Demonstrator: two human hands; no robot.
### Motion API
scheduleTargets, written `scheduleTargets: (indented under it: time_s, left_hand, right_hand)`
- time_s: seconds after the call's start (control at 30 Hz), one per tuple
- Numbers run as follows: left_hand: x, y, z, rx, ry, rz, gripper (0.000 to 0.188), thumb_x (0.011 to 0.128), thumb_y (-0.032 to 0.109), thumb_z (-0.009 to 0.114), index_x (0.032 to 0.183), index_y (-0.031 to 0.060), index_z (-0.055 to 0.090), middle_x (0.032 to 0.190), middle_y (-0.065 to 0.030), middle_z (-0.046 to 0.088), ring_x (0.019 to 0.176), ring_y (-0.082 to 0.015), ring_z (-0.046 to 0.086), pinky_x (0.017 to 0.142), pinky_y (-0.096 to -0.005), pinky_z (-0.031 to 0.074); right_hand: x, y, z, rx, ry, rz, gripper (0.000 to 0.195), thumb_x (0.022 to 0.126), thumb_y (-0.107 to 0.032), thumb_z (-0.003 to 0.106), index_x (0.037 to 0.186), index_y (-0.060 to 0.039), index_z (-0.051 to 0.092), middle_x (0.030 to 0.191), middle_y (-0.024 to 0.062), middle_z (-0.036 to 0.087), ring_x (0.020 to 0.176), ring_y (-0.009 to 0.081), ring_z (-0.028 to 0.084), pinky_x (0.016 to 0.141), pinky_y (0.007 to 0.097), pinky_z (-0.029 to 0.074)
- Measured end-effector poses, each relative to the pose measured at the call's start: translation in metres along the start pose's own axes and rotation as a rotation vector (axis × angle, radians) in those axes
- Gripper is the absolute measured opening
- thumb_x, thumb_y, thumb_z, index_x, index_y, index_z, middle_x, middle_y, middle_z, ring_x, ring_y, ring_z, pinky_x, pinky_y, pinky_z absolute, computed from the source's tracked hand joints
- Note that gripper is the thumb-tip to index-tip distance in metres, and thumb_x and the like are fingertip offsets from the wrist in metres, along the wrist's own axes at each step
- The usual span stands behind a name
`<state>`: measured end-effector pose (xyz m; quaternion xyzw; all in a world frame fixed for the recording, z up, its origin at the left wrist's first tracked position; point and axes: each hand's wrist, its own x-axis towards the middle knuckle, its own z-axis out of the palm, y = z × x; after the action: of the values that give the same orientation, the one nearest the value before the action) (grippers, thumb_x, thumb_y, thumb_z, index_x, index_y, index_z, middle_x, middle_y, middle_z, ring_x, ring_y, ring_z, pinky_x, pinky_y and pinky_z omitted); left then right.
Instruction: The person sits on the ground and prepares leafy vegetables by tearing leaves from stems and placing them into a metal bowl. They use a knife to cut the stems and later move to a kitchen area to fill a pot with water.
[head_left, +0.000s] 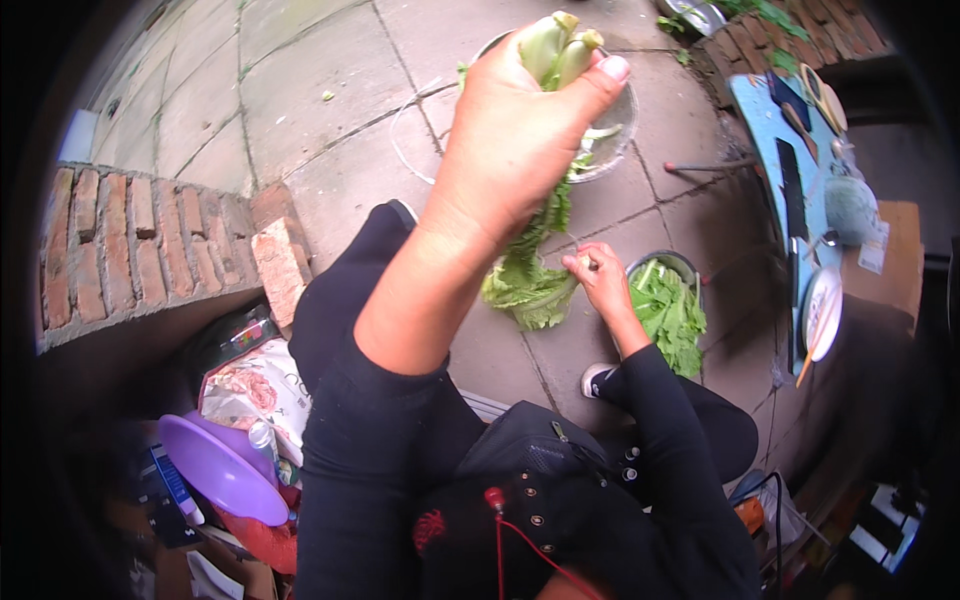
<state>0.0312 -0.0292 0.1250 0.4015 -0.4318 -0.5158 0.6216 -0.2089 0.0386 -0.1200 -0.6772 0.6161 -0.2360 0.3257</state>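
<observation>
My left hand (517, 142) is raised close to the camera, shut around the thick pale stalks (553, 46) of leafy greens. Two cut stalk ends stick out above its fingers, and crinkled green leaves (534, 296) hang below. Lower down, my right hand (604, 285) pinches something small and pale between thumb and fingertips, at the edge of those leaves. Whether it is a leaf stem is unclear. Beside my right wrist, a round container (688, 264) holds loose green leaves (666, 315). Behind my left hand, largely hidden, is a wide basin (628, 142) with pale green pieces in it.
On the right stands a blue tabletop (757, 112) bearing knives and a white plate (823, 311). A low brick wall (142, 240), a loose brick (279, 262), a floral bag (247, 386) and a purple basin (217, 469) are on the left. Paving slabs (315, 97) cover the ground.
</observation>
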Motion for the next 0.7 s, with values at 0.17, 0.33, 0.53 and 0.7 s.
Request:
scheduleTargets:
  time_s: [0.17, 0.33, 0.53, 0.7]
  left_hand:
    - [-0.004, -0.011, 0.001, 0.148, -0.076, 0.01, 0.016, 0.083, 0.017, 0.07, 0.089, 0.0055, 0.061, 0.072, 0.0048, 0.057, 0.062, -0.0032, 0.048, 0.056, -0.0207, 0.039]
    - [-0.011, -0.023, 0.012, 0.288, -0.286, -0.073, 0.016, 0.082, 0.015, 0.07, 0.09, 0.0039, 0.062, 0.07, 0.0028, 0.058, 0.058, -0.004, 0.049, 0.052, -0.0213, 0.04]
    - [-0.029, -0.051, 0.033, 0.303, -0.564, -0.423, 0.02, 0.08, 0.011, 0.072, 0.097, 0.0022, 0.066, 0.073, 0.0004, 0.06, 0.054, -0.0062, 0.051, 0.045, -0.0225, 0.042]
    - [-0.046, -0.075, 0.057, 0.094, -0.782, -0.583, 0.024, 0.081, 0.015, 0.073, 0.098, 0.0019, 0.063, 0.078, 0.0004, 0.059, 0.053, -0.0057, 0.049, 0.044, -0.0206, 0.041]
  right_hand:
    - [-0.011, -0.03, -0.047, 0.089, -0.104, 0.193, 0.034, 0.087, -0.036, 0.067, 0.081, -0.0032, 0.06, 0.062, 0.0015, 0.051, 0.059, 0.0125, 0.047, 0.057, 0.0286, 0.041]
    - [-0.016, -0.029, -0.09, 0.37, -0.145, 0.196, 0.034, 0.09, -0.04, 0.062, 0.087, -0.0064, 0.06, 0.073, -0.0028, 0.054, 0.064, 0.0062, 0.049, 0.058, 0.0219, 0.042]
    - [-0.025, -0.079, -0.141, 0.516, -0.15, 0.172, 0.038, 0.089, -0.046, 0.063, 0.082, -0.0084, 0.058, 0.07, -0.004, 0.053, 0.059, 0.0049, 0.047, 0.055, 0.0203, 0.039]
    - [-0.021, -0.104, -0.163, 0.443, -0.193, 0.142, 0.047, 0.084, -0.054, 0.064, 0.079, -0.0078, 0.057, 0.07, -0.0032, 0.053, 0.057, 0.0056, 0.047, 0.054, 0.021, 0.039]
